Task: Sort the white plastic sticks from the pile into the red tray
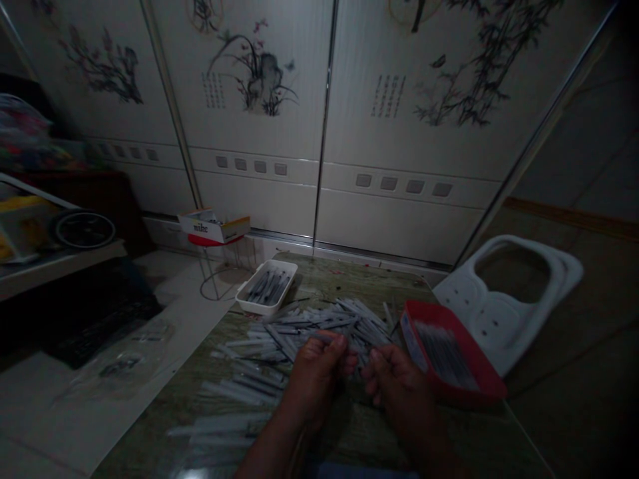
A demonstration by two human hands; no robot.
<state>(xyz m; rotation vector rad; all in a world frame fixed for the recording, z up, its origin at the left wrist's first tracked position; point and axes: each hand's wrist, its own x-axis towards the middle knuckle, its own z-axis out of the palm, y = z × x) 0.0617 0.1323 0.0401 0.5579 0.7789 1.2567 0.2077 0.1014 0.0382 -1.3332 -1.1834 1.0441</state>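
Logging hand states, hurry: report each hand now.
Left hand: closed, over loose, slim, whitish, plastic-looking sticks; held thing cannot be told.
Right hand: closed, thumb against fingers; held thing cannot be told.

Worn on the person's head, the camera looks forward and down past the bare left hand [319, 369] and bare right hand [397, 382], near at lower middle, over the streaked greenish table [344, 276] toward white, plant-painted panel doors [399, 143] farther off.
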